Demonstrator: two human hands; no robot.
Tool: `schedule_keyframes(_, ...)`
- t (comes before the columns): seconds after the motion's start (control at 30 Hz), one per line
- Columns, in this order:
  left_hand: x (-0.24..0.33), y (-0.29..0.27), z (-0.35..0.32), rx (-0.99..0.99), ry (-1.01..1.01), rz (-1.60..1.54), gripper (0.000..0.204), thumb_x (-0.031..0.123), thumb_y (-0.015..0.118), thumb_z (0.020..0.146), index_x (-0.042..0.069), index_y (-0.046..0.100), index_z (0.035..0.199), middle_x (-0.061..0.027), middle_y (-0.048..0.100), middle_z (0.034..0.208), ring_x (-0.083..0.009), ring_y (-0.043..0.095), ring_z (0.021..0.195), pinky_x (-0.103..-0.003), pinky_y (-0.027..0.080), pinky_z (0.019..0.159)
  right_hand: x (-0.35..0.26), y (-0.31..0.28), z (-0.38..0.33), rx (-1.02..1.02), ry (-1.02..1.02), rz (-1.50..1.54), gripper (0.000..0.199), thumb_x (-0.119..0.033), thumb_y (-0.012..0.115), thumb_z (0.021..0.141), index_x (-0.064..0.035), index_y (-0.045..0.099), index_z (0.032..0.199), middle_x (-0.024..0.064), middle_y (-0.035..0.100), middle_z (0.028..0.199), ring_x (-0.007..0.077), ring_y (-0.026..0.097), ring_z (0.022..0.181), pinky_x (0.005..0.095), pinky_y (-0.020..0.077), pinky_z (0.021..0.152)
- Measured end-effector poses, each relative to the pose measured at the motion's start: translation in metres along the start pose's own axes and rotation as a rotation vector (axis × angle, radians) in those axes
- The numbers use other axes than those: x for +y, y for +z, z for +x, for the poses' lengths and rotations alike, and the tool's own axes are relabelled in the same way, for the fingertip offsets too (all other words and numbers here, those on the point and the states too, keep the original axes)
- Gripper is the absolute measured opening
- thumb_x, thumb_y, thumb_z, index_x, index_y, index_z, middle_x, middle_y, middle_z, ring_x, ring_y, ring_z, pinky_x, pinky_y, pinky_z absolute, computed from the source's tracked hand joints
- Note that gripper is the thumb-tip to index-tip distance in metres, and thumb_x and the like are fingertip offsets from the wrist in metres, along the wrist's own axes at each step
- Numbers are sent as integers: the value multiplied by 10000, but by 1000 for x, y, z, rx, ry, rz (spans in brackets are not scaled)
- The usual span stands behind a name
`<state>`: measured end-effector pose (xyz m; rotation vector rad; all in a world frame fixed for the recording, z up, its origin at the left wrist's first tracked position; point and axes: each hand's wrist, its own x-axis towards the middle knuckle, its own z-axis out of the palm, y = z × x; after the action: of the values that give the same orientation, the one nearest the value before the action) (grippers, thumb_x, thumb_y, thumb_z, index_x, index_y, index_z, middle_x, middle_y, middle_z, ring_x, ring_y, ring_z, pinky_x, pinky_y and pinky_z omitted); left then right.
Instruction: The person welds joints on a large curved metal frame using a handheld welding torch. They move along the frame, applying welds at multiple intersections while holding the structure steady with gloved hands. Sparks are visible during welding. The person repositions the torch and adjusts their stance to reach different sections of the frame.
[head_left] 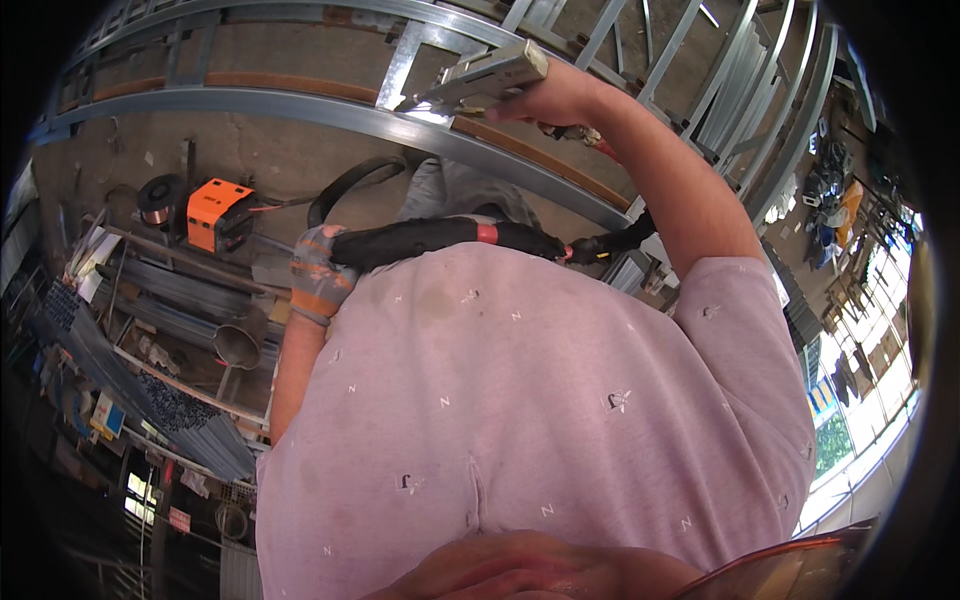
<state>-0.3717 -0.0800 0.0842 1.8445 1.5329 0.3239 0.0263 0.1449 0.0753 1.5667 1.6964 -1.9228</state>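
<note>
My left hand (322,272), in a grey and orange work glove, is wrapped round a thick black cable (430,241) held across my waist. Red tape bands the cable near its middle. My bare right hand (560,98) reaches forward and grips a long, grey, flat-sided metal tool (490,76), whose exact kind I cannot make out. Its far tip is at or just above a shiny steel frame (330,112); contact cannot be told. The right fingertips are partly hidden under the tool.
An orange box-shaped machine (218,214) stands on the floor at left, beside a spool of copper-coloured wire (158,200). Metal bars (180,290) lie on a rack nearby. More steel framing (740,100) fills the far right. A round metal funnel-like piece (238,345) sits at left.
</note>
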Motion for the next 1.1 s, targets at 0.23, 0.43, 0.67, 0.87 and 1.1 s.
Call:
schedule_keyframes(0.23, -3, 4, -3, 27, 1, -31, 354, 148, 803, 779, 77, 679, 1102, -153, 706, 1033, -394, 681, 971, -468, 543, 886, -4, 4, 2, 18, 36, -21, 394, -392, 886, 838, -76, 785, 1052, 15, 664, 772, 129, 614, 655, 298, 530, 583)
schedule_keyframes(0.43, -3, 1, -3, 14, 18, -12, 363, 147, 804, 773, 77, 679, 1107, -154, 705, 1028, -393, 680, 977, -468, 546, 891, -5, 4, 2, 28, 33, -36, 385, -361, 890, 844, -70, 782, 1072, 16, 671, 785, 124, 614, 660, 293, 523, 570)
schedule_keyframes(0.67, -4, 3, -2, 19, 26, 12, 373, 150, 810, 758, 82, 690, 1105, -150, 706, 1030, -389, 679, 992, -468, 549, 901, 3, -3, -7, 42, 13, 54, 326, -351, 871, 864, -73, 786, 1011, 12, 653, 737, 121, 585, 605, 295, 501, 545)
schedule_keyframes(0.87, -3, 6, 0, 28, 88, 23, 356, 136, 785, 768, 79, 694, 1107, -151, 709, 1038, -388, 682, 994, -465, 551, 903, 16, -19, -37, 13, 93, 82, 283, -307, 861, 889, -50, 749, 927, 3, 640, 708, 108, 581, 589, 285, 477, 523)
schedule_keyframes(1.1, -2, 11, 4, 25, 112, -4, 361, 133, 769, 780, 63, 693, 1126, -164, 707, 1050, -395, 681, 1007, -471, 548, 914, 31, -7, -43, 5, 132, 80, 314, -327, 875, 871, -52, 768, 978, 7, 647, 724, 111, 591, 605, 286, 499, 543)
